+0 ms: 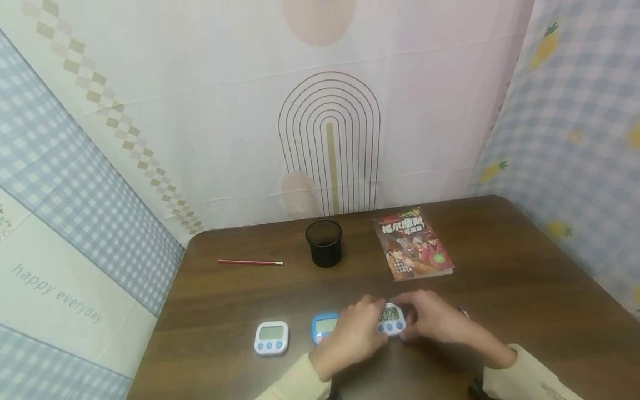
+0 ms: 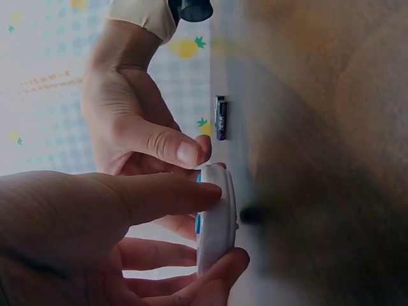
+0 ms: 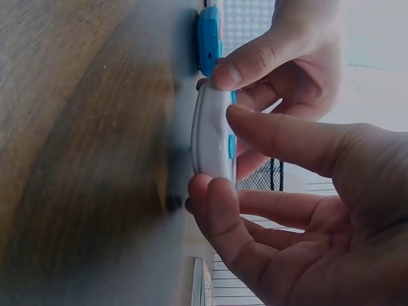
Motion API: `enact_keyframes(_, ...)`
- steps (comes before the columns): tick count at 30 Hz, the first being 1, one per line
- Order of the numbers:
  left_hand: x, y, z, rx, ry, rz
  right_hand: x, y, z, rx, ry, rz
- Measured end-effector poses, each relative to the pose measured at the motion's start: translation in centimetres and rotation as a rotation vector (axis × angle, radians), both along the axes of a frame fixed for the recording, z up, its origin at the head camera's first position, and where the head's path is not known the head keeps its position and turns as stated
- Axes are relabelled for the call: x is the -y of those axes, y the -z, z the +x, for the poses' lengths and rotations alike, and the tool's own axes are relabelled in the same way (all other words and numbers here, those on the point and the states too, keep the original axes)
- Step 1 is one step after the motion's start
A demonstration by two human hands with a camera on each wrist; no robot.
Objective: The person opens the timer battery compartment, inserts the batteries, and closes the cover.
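A white digital timer (image 1: 392, 320) with blue buttons and lit digits is raised a little off the table between both hands. My left hand (image 1: 356, 332) grips its left side, thumb and fingers on the edges. On the opposite side, my right hand (image 1: 434, 320) pinches it with thumb and fingertips. The wrist views show the timer's white edge (image 2: 217, 220) from the side; its back is hidden. Beside the left hand sits a blue timer (image 1: 324, 326), partly covered by that hand. Further left lies another white timer (image 1: 271, 338).
A dark battery (image 2: 220, 118) lies on the table to the right of the right hand. Behind the hands stand a black mesh pen holder (image 1: 325, 244) and a comic-style book (image 1: 414, 244). A red pencil (image 1: 250, 262) lies at the back left of the brown table (image 1: 215, 300).
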State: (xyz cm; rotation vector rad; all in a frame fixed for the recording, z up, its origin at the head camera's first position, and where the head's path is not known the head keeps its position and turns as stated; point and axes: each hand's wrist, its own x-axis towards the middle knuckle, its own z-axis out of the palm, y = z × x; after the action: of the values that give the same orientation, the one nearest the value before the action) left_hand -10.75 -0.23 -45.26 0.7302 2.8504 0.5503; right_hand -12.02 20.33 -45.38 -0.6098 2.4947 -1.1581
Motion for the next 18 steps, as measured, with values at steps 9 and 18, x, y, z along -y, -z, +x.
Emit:
enact_keyframes(9, -0.04, 0.27, 0.11, -0.016, 0.02, 0.03, 0.06, -0.21, 0.19, -0.007, -0.026, 0.004)
enact_keyframes(18, -0.13, 0.61, 0.2, -0.035, 0.034, 0.02, 0.11, -0.18, 0.25, -0.033, -0.029, 0.034)
